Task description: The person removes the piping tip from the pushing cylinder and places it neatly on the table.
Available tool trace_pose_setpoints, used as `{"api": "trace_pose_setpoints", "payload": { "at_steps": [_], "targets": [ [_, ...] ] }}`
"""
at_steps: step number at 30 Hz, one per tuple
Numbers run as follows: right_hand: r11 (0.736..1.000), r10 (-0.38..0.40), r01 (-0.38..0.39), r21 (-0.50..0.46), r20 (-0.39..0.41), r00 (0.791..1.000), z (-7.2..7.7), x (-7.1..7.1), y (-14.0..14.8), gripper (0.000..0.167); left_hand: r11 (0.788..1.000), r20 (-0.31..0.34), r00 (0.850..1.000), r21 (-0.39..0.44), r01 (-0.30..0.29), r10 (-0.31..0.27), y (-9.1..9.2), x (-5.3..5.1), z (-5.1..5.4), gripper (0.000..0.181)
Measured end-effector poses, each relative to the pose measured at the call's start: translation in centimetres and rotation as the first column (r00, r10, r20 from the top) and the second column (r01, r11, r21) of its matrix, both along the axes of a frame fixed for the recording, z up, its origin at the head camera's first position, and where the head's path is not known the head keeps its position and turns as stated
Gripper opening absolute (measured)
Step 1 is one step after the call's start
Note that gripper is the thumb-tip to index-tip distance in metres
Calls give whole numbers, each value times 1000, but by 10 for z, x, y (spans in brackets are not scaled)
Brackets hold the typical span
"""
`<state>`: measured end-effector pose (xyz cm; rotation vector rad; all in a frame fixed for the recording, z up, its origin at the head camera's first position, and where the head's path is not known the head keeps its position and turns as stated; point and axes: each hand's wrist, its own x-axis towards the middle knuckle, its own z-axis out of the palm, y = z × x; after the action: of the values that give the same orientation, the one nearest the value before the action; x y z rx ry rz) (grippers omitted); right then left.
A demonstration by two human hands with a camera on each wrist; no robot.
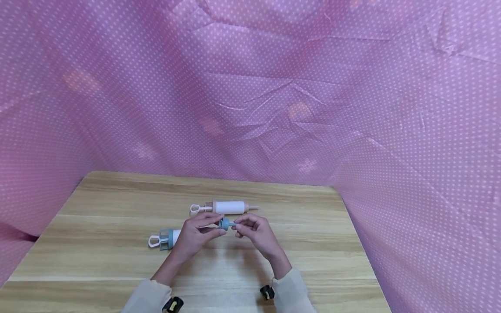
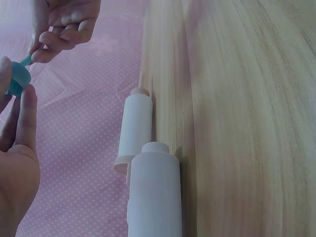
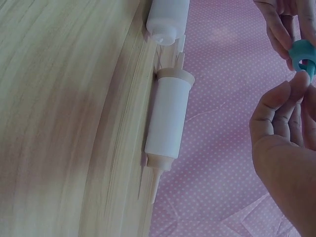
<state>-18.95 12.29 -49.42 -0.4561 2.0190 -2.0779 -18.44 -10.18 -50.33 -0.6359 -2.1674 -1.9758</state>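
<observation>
Head view: teal nozzle cap (image 1: 224,224) held above the wooden table (image 1: 305,243), between the hands, long axis left-right. Left hand (image 1: 193,234) pinches its wide end; right hand (image 1: 255,231) pinches the thin stem, which points right. Teal-collared syringe (image 1: 170,239) lies left and nearer, roughly parallel, bare neck (image 2: 155,146) facing right. Left hand is closer to it.

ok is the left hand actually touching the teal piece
Touching. The left wrist view shows the left hand pinching the teal piece, its fingers pressed against the surface with no gap.
</observation>
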Motion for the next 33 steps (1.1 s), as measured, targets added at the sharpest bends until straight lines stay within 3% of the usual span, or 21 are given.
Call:
{"api": "trace_pose_setpoints", "payload": {
  "at_steps": [17,33],
  "targets": [
    [996,84,-84,16,-16,996,1,-1,-6,20,1000,39,999,-4,3,-3,-1,0,-2,42],
    [997,63,-62,36,-36,997,1,-2,-9,16,999,52,999,-35,-3,5,-1,0,-2,42]
  ]
}}
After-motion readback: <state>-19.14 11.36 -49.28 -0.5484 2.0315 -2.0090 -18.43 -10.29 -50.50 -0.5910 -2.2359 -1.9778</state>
